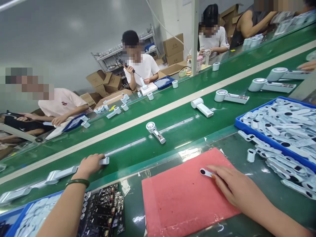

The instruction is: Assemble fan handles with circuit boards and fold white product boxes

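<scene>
My left hand (91, 164) reaches over the green conveyor belt, its fingers wrapped round a pale blue handheld fan (104, 161); only the end of the handle sticks out past them. Between the fingers of my right hand (225, 181) is a light blue plastic cover (206, 172) with a dark oval at its tip. The cover is just above or on a red mat (177, 194); I cannot tell whether it touches. Farther up the belt lies another handheld fan (155, 132), its handle open and a circuit board showing.
Blue trays of covers stand at the right (291, 128) and lower left. Loose covers (291, 168) lie beside the right tray. A stack of black circuit boards (103, 210) sits left of the mat. More fans line the belt (172, 108). Several co-workers sit across it.
</scene>
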The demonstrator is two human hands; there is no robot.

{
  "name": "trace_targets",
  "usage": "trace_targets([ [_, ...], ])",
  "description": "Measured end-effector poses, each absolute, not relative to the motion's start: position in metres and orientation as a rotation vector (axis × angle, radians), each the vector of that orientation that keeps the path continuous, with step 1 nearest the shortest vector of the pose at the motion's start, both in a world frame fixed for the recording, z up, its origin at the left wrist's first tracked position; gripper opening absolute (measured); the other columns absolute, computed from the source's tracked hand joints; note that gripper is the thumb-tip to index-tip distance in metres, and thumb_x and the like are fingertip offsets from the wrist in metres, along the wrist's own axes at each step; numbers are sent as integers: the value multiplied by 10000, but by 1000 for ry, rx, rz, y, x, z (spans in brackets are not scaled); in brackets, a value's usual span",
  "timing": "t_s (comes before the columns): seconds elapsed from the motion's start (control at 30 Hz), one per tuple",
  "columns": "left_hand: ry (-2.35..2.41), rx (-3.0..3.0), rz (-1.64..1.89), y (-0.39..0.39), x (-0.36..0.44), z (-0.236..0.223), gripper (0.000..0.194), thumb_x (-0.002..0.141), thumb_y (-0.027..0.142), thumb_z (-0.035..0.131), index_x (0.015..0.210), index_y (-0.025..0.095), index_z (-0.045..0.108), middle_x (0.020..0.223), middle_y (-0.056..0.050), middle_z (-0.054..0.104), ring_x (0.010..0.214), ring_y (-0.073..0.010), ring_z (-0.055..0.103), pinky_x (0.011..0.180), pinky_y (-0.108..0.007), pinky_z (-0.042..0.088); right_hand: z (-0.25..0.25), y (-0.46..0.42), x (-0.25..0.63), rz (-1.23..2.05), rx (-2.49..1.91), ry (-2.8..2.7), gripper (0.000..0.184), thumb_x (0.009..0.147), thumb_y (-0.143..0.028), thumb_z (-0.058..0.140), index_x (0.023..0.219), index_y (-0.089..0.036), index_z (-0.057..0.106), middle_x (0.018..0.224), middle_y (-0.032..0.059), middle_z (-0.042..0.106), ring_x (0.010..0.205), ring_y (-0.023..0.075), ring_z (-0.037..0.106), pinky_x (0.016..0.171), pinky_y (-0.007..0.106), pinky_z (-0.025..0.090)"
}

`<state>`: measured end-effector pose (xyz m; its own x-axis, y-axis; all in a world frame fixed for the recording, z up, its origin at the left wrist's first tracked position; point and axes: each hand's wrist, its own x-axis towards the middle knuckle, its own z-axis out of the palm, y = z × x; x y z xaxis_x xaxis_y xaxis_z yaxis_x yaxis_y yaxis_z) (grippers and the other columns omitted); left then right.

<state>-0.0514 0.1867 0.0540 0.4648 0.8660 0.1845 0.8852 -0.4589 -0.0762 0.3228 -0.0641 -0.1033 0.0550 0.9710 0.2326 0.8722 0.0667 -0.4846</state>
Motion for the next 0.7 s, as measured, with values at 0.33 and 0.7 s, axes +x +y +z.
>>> trace_targets([
  [0.33, -1200, -2828, -41, 80, 36, 15, 418, 781, 476, 778, 1127, 278, 652, 944, -30, 597, 831, -210, 611, 665, -307, 482, -81, -68, 321, 362, -1959, -1791, 249, 1002, -325, 430, 1110, -235, 636, 1126, 34, 720, 912, 247, 709, 721, 381, 537],
  [0.7, -953, -3201, -156, 23, 60, -32, 386, 895, 446, 656, 1177, 194, 580, 1134, -89, 625, 1026, -260, 545, 900, -422, 464, -47, -72, 283, 554, -1635, -1840, 165, 993, -314, 495, 1051, -271, 643, 960, -5, 704, 793, 190, 654, 669, 311, 456],
])
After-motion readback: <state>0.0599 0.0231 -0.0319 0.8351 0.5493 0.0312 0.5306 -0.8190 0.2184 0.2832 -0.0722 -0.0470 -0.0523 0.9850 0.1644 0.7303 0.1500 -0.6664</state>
